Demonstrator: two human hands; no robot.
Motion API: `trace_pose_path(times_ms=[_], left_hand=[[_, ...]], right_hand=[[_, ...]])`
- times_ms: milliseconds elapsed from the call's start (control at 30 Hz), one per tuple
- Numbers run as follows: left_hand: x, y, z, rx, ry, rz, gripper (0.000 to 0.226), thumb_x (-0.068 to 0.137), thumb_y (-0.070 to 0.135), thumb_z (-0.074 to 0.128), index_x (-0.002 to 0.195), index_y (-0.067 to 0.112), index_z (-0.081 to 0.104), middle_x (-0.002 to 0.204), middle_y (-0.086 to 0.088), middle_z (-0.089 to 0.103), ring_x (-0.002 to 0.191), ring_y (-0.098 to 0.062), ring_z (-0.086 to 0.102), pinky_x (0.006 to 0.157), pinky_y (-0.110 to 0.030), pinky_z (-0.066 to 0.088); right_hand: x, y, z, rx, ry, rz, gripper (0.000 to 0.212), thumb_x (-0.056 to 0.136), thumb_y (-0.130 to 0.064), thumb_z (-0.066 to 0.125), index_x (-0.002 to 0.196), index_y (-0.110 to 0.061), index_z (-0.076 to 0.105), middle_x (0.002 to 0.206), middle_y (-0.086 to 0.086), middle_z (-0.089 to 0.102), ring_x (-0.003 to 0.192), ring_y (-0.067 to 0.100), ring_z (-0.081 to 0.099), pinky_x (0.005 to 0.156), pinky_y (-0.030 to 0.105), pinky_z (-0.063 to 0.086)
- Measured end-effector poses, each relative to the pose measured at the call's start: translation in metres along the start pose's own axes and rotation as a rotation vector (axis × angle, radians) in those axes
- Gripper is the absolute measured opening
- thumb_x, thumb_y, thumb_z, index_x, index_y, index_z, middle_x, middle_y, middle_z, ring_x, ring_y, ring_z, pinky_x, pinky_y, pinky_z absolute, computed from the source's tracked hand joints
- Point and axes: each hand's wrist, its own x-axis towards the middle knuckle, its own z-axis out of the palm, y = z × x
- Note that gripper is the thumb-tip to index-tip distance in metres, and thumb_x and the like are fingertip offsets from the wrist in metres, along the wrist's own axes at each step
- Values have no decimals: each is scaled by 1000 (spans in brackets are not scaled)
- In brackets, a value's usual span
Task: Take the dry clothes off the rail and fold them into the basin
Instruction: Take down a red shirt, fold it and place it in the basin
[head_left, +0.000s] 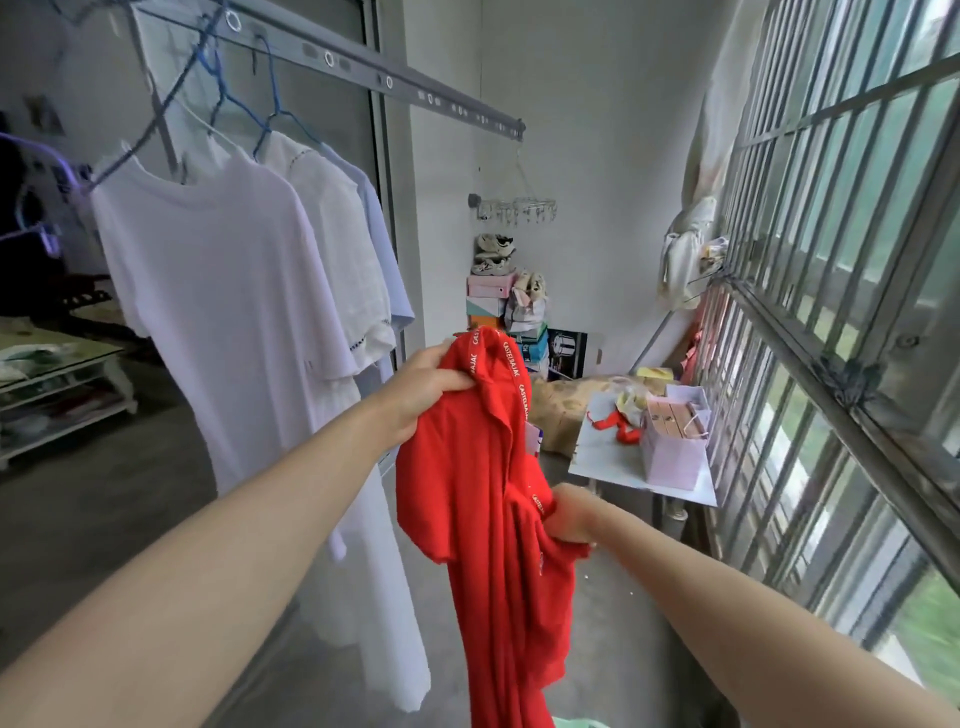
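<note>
Red shirt (483, 493) held at frame centre: collar area gripped by left hand (426, 384), lower fold clutched by right hand (569, 514). White garments (223, 291) hung on hangers from rail (363, 70), upper left of frame.

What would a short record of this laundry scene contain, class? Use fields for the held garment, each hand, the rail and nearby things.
Held garment: red polo shirt, hanging unfolded
Left hand: grips its collar
Right hand: grips it lower down
On rail: white dress, white blouse and pale blue shirt on hangers
Nearby: table with pink gift bag; stacked shoe boxes
</note>
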Motion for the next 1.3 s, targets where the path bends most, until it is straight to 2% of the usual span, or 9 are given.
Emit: trace_pose_path(times_ms=[233,333,467,533,733,900,1067,1167,1300], left_hand=[[5,-48,-41,268,-46,-22,40,76,-17,56,82,22,68,69,12,67,70,-3,60,68,-16,47],[0,-78,-56,380,-94,-52,38,73,-17,63,79,20,66,61,15,65,61,5,58,64,-11,45],[-2,-108,-62,401,-139,-107,34,61,-12,66,80,16,66,69,12,68,68,2,61,65,-7,45],[0,-113,-66,388,-167,-173,35,53,5,65,86,16,69,80,3,70,76,-6,63,73,-13,48],[4,-118,-84,292,-186,-400,41,58,25,80,94,7,72,85,-9,73,75,-18,67,76,-27,52],[3,-142,-89,851,-58,-214,10,82,18,67,81,9,65,73,-4,60,73,-18,55,69,-28,42],[-1,-143,-98,1044,80,-143,12,88,27,60,83,16,58,90,-7,63,92,-27,59,75,-32,43],[-6,-141,-102,1042,169,-146,10,90,25,58,86,16,54,93,-8,63,94,-29,58,74,-32,40],[-11,-138,-103,969,258,-165,9,90,16,57,85,15,51,97,-13,64,93,-32,58,76,-34,43]], right_hand=[[-3,68,-15,-44,225,296,24,88,-24,42,92,-20,65,88,1,67,90,25,67,87,39,53],[-10,93,-23,-14,318,299,19,85,-19,43,84,-21,62,99,5,66,90,26,64,82,36,53],[-13,78,-22,396,419,188,28,93,-11,41,70,-11,57,79,11,62,78,24,55,63,31,42],[-11,67,-19,606,453,162,28,91,-22,44,67,-14,57,77,13,64,77,25,56,70,37,47],[-11,43,-11,664,314,114,20,90,-38,55,84,-22,65,93,4,67,91,22,62,94,36,46],[-17,29,-10,448,18,105,36,58,-26,57,94,-20,56,83,0,63,77,17,59,69,26,47],[-9,24,-2,-73,191,95,14,85,-13,57,98,-12,60,97,9,65,92,27,61,67,28,43],[-9,12,-1,89,187,198,15,89,-8,44,89,-12,58,75,8,60,59,26,61,45,29,51],[-8,-5,1,563,165,299,23,94,-1,38,86,-12,57,69,9,59,51,18,57,58,37,58]])
